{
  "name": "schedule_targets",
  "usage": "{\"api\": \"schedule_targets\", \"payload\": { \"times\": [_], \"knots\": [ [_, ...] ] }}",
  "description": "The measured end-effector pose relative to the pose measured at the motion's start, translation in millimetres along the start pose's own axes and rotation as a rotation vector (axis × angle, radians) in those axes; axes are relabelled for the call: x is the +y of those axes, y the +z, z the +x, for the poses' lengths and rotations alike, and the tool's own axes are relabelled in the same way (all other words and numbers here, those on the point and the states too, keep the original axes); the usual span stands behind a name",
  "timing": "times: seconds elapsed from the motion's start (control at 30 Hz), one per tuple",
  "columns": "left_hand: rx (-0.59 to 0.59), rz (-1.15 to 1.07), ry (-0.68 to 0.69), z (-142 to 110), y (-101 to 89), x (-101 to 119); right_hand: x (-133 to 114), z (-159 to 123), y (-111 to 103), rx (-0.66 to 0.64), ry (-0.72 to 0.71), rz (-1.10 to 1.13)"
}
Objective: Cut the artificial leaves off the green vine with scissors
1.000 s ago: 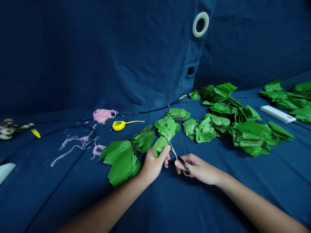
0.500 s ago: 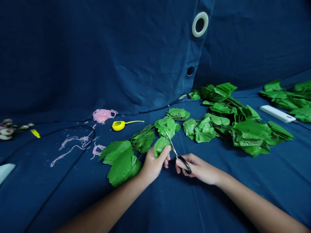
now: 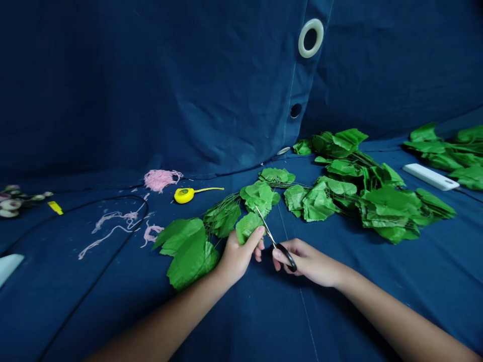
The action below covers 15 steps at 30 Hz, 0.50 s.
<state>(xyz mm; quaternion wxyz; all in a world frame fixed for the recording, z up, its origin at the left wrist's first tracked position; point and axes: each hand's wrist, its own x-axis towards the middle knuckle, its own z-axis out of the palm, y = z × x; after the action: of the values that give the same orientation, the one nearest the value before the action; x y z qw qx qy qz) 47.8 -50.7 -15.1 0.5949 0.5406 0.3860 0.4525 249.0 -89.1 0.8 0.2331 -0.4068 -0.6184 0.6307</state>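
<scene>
- Hard to make out: where the blades of the scissors (image 3: 286, 256) meet the leaf (image 3: 247, 226); thin dark stems beneath the leaves, too fine to trace.
- Cut off at the left edge: pale flowers (image 3: 11, 203) and a white object (image 3: 8, 266).
- Left hand (image 3: 238, 256): grip closed on the leaf's lower part, just beside the blades.
- Right hand (image 3: 309, 261): grip closed on the black scissor handles, blades angled up along the leaf's right side.
- Leaf: bright green, toothed, held above the blue cloth (image 3: 113, 311).
- Right of the hands: heaped leaf piles (image 3: 388, 211), with a white bar (image 3: 430, 177) beside the farther pile.
- Upper left: pink yarn (image 3: 162, 180), yellow tape measure (image 3: 184, 195).
- Above: white grommet (image 3: 311, 38) in the cloth.
</scene>
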Motion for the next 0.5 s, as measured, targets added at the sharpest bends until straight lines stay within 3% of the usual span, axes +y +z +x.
{"api": "schedule_targets", "payload": {
  "times": [0.5],
  "knots": [
    [0.006,0.019,-0.02,-0.9,-0.1,1.5,-3.2,-0.4,1.1,0.016,0.019,0.008]
  ]
}}
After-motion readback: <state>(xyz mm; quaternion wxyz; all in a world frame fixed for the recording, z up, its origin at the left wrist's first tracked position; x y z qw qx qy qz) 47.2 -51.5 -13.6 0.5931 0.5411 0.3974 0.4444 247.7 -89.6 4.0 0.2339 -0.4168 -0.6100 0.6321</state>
